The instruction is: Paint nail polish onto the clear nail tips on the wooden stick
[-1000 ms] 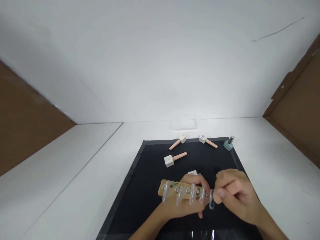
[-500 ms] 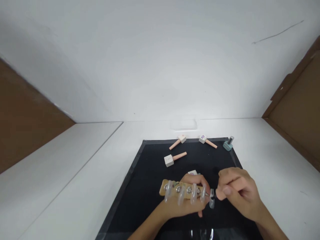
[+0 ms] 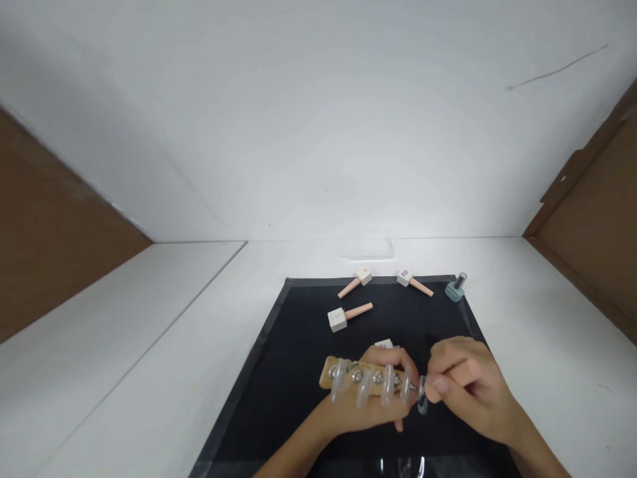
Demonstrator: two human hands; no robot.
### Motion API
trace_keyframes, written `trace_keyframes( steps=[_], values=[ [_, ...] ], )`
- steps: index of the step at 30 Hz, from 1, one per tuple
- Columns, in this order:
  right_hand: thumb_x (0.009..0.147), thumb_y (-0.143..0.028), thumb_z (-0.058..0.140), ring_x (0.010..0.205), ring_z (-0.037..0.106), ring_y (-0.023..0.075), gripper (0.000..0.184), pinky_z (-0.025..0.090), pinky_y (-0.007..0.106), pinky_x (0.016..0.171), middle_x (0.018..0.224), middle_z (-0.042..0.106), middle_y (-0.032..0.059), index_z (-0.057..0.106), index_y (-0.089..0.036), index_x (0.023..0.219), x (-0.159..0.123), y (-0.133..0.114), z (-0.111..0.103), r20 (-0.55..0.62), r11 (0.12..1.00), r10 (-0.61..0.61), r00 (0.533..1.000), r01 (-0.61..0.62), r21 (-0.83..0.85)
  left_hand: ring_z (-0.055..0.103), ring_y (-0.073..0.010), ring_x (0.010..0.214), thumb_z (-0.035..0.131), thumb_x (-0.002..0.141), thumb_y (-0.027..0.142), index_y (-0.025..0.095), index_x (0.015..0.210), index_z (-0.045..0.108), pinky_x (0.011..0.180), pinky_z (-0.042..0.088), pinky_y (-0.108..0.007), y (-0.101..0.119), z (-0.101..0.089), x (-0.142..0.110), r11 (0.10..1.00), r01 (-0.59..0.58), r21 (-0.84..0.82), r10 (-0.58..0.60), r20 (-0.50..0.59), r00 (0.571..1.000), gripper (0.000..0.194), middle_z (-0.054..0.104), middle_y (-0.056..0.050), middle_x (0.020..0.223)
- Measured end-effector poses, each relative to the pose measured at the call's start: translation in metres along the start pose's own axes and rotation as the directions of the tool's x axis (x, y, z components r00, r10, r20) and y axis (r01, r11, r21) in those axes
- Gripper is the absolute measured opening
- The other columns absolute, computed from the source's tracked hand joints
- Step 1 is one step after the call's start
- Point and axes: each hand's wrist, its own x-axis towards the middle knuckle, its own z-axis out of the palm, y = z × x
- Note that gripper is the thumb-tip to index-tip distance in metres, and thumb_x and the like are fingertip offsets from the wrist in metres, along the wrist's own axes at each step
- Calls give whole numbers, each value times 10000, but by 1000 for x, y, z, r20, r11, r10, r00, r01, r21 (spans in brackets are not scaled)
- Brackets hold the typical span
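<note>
My left hand [image 3: 368, 405] is closed around a yellowish strip [image 3: 326, 374] with round metal studs. Several clear false nails [image 3: 388, 385] stick up from the strip in a row. My right hand [image 3: 470, 388] is closed in a pinch at the right end of the row. What looks like a nail polish brush is in its fingers, mostly hidden by them. The fingertips are at the last clear nail [image 3: 423, 401], close beside it or touching it. Just behind my left hand shows a white nail polish bottle [image 3: 383, 344], partly covered.
A black mat [image 3: 298, 345] lies on a white table [image 3: 164, 372]. On it are white bottles with peach caps [image 3: 337, 320], and a teal bottle [image 3: 454, 292] stands at its back right corner. A white wall [image 3: 318, 133] rises behind, with brown cardboard [image 3: 597, 192] at the sides.
My right hand has moved slightly left, and its fingertips now cover more of the last clear nail. My left hand and the strip have barely shifted.
</note>
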Motion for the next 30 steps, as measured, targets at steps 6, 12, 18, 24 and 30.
trace_keyframes(
  steps=[6,12,18,24,30],
  values=[
    [991,-300,436,375,515,97,459,428,226,419,449,600,-7,567,-197,564,1,-1,-1,28,999,-23,999,22,47,526,-64,425,800,598,288,155,598,532,402,382,-137,2,-1,-1,1000,-4,5,4,-7,1000,299,516,68,488],
    [986,-256,457,423,551,91,457,422,197,419,504,620,2,525,-188,539,0,0,0,-74,1000,-5,997,5,-8,524,-73,428,782,613,249,161,620,524,401,398,-151,-1,-1,-1,1000,16,15,-16,2,1000,273,521,62,498],
    [992,-281,434,382,510,89,455,419,215,420,460,592,-10,530,-192,557,0,-1,-1,16,1000,-6,1000,6,-18,513,-69,426,800,612,258,164,609,509,422,434,-165,0,-1,-2,1000,15,15,-15,-3,1000,306,518,63,486],
    [997,-298,423,389,527,88,472,427,213,431,466,604,-8,518,-192,546,2,-4,-2,6,999,-36,999,36,5,524,-71,433,841,567,320,158,628,533,408,417,-152,1,-2,-1,1000,-18,-20,19,23,1000,353,547,51,503],
    [983,-260,460,423,557,99,436,437,212,425,506,620,-2,557,-191,564,1,-5,0,-53,1000,22,998,-23,-20,531,-75,424,821,600,349,157,639,537,404,419,-156,-1,-4,-4,1000,-11,-4,11,7,1000,345,532,52,501]
  ],
)
